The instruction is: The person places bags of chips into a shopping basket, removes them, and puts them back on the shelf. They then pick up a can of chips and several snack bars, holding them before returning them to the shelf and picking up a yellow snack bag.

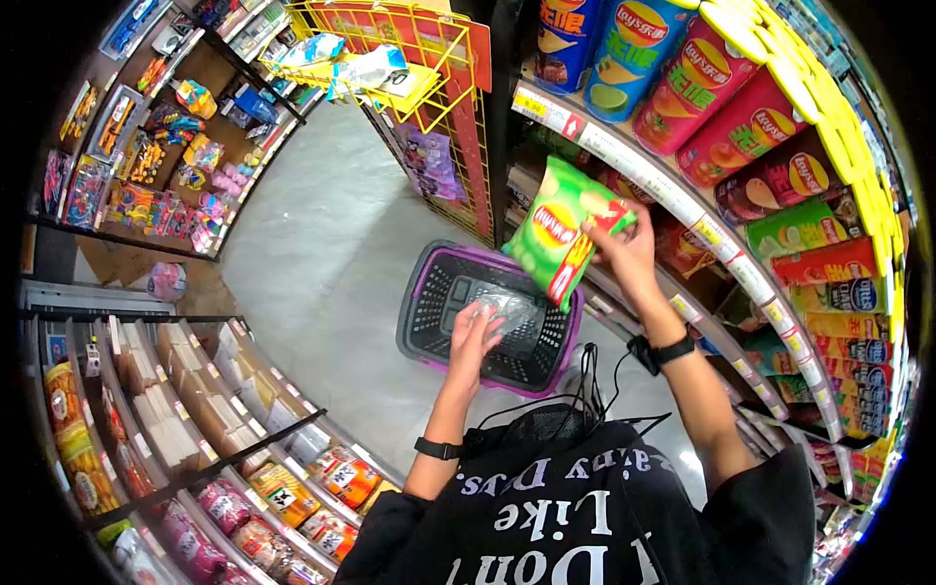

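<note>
My right hand (626,252) is closed on the edge of a green bag of Lay's potato chips (556,229). It holds the bag tilted beside the snack shelf, above the far right corner of a shopping basket. This dark grey basket with a purple rim (421,292) stands on the floor in front of me. Over the basket's near left part, my left hand (474,333) is empty with its fingers apart. A pale, shiny patch shows on the basket's bottom; I cannot tell what it is.
Right of me, a curved-looking shelf (673,190) carries Lay's cans (697,78) and other snacks. A yellow wire rack (444,93) holds small packets beyond the basket. Shelves of packaged food (283,492) stand at left, and grey floor (302,244) runs between.
</note>
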`<act>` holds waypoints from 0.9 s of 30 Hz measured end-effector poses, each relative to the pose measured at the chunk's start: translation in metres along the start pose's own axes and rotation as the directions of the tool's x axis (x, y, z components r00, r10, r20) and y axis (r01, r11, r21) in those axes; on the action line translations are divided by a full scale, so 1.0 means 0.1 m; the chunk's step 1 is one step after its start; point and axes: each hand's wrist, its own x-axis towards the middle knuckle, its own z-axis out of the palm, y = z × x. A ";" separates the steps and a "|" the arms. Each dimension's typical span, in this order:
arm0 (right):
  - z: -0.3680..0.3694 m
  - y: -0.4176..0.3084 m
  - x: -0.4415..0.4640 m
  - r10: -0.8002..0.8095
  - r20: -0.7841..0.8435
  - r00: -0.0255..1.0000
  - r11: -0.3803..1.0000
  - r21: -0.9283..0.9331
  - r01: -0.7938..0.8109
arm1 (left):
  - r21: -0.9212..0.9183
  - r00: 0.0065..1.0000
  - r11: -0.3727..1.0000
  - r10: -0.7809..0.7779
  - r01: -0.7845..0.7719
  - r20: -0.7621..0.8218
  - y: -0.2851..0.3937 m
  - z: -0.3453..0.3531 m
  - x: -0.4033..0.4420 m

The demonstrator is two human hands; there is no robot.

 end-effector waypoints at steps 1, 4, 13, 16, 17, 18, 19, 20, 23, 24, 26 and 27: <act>0.04 -0.04 0.09 -0.031 -0.071 0.997 0.999 0.022 0.032 | 0.010 1.000 1.000 -0.004 0.004 0.004 0.01 -0.13 -0.03; 0.02 0.01 0.44 0.057 -0.065 0.996 0.998 -0.032 -0.059 | 0.018 0.998 0.998 -0.053 0.053 -0.032 0.04 -0.56 -0.19; 0.03 0.61 1.51 -0.335 -0.231 0.913 0.936 -0.196 0.294 | -0.183 0.989 0.983 -0.022 -0.005 -0.145 0.12 -1.32 -0.50; -0.09 0.73 1.85 0.088 -0.244 0.966 0.989 -0.092 -0.113 | -0.186 0.990 0.982 -0.005 -0.021 -0.138 0.17 -1.38 -0.52; -0.07 0.77 1.91 -0.006 -0.241 0.970 0.996 -0.088 -0.016 | -0.177 0.991 0.984 0.006 -0.030 -0.135 0.17 -1.40 -0.56; -0.04 0.80 1.95 -0.079 -0.234 0.969 0.995 -0.077 0.062 | -0.176 0.991 0.984 0.005 -0.028 -0.135 0.16 -1.42 -0.57; 0.00 0.85 1.98 -0.138 -0.219 0.966 0.990 -0.060 0.127 | -0.188 0.991 0.982 -0.002 -0.023 -0.132 0.16 -1.44 -0.56; 0.03 0.89 2.02 -0.169 -0.205 0.964 0.986 -0.042 0.164 | -0.199 0.992 0.980 -0.010 -0.016 -0.129 0.16 -1.46 -0.56; 0.09 1.01 2.08 -0.225 -0.166 0.960 0.973 0.021 0.232 | -0.167 0.985 0.985 0.021 -0.050 -0.171 0.18 -1.41 -0.57; 0.10 1.04 2.09 -0.236 -0.157 0.959 0.969 0.041 0.245 | -0.162 0.985 0.986 0.019 -0.047 -0.169 0.19 -1.41 -0.57; 0.10 1.08 2.13 -0.252 -0.142 0.957 0.962 0.073 0.264 | -0.168 0.983 0.981 0.070 -0.098 -0.170 0.22 -1.38 -0.56; 0.10 1.12 2.16 -0.262 -0.134 0.956 0.957 0.088 0.275 | -0.163 0.984 0.982 0.069 -0.096 -0.167 0.22 -1.38 -0.55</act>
